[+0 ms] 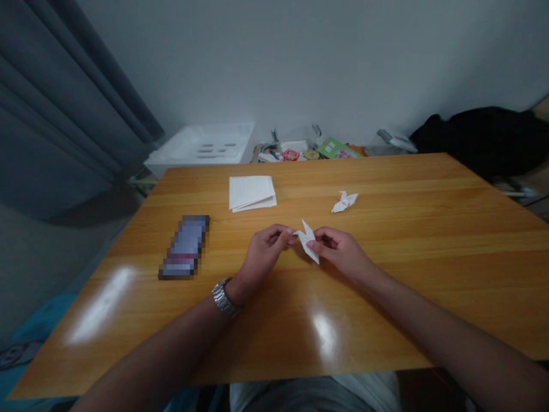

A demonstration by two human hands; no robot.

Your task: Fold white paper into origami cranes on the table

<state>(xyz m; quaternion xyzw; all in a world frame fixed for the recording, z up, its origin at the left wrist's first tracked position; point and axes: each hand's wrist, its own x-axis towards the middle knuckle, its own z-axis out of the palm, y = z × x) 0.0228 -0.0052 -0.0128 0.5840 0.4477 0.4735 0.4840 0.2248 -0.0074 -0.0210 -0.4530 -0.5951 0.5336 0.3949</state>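
Note:
A white folded paper crane (307, 240) is held above the wooden table (429, 229), between my two hands. My left hand (268, 246), with a metal watch (225, 297) on its wrist, pinches the crane's thin pointed tip on the left. On the other side my right hand (341, 249) grips the crane's body between thumb and fingers. A second white paper crane (344, 202) lies on the table, farther back and to the right, apart from both hands.
Lined paper sheets (252, 192) lie stacked toward the back. A pixelated phone (185, 246) rests at the left. Behind the table's far edge are a white foam tray (206, 143), a green packet (337, 149) and black cloth (484, 137). A grey curtain (64, 103) hangs at left.

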